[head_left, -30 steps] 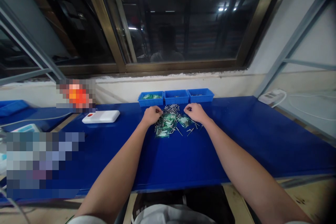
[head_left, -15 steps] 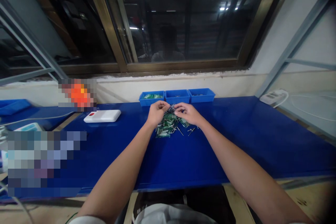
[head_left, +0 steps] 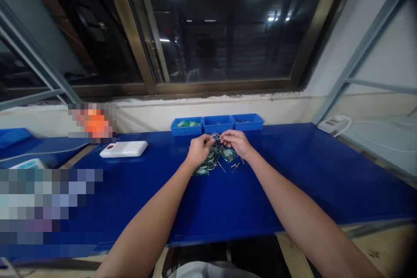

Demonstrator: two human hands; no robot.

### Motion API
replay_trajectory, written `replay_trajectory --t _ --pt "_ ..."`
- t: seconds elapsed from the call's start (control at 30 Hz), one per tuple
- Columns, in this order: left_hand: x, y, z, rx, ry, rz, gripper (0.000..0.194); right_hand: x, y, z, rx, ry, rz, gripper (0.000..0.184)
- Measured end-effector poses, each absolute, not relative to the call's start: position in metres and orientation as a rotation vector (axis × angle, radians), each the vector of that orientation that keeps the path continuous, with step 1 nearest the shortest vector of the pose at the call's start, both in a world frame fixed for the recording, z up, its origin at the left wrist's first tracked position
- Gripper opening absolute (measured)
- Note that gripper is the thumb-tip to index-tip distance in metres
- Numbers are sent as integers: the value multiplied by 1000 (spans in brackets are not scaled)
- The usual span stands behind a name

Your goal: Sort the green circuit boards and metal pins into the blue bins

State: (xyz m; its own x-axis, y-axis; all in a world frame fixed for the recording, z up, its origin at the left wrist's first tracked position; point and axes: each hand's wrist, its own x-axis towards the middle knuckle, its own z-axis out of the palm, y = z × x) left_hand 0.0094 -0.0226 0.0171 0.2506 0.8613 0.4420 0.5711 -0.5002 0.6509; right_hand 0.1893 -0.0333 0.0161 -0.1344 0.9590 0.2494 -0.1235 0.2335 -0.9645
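My left hand (head_left: 198, 150) and my right hand (head_left: 237, 142) meet above a heap of small parts on the blue table (head_left: 228, 208). Both have thumb and fingers pinched. A thin metal pin (head_left: 218, 139) shows between the fingertips of the two hands, small and partly hidden. Below them lie small green plastic packets (head_left: 202, 170) mixed with loose silvery pins (head_left: 221, 167), which look like rivets. A few pins (head_left: 235, 166) lie apart, under my right wrist. My hands cover part of the heap.
Three blue bins stand behind the heap: the left bin (head_left: 186, 131) holds green packets, while the middle bin (head_left: 217, 129) and right bin (head_left: 247, 126) hold a few small parts. A white power bank (head_left: 124, 149) lies left; a white power strip (head_left: 334, 125) sits far right.
My fingers have closed in over the heap, and a thin pin now shows between them. My left hand has turned slightly. The whole view has shifted a little downward.
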Motion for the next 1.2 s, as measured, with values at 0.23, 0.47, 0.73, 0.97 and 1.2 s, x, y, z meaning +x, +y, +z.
replay_trajectory --t 0.23,0.47,0.73,0.97,1.2 --pt "12 -22 18 2472 1284 1081 17 198 -24 8 -925 -1389 1156 24" --pt "-21 -1 15 2394 1503 1231 38 241 -10 6 -1379 -1450 378 26" --pt "-40 17 0 2257 1780 1094 38 275 18 -6 -1331 -1317 499 68" --pt "-33 16 -5 2385 1666 908 48 263 5 -14 -1456 -1403 444 42" --pt "-27 2 -5 2462 1637 682 58 242 -15 3 -1643 -1915 515 15"
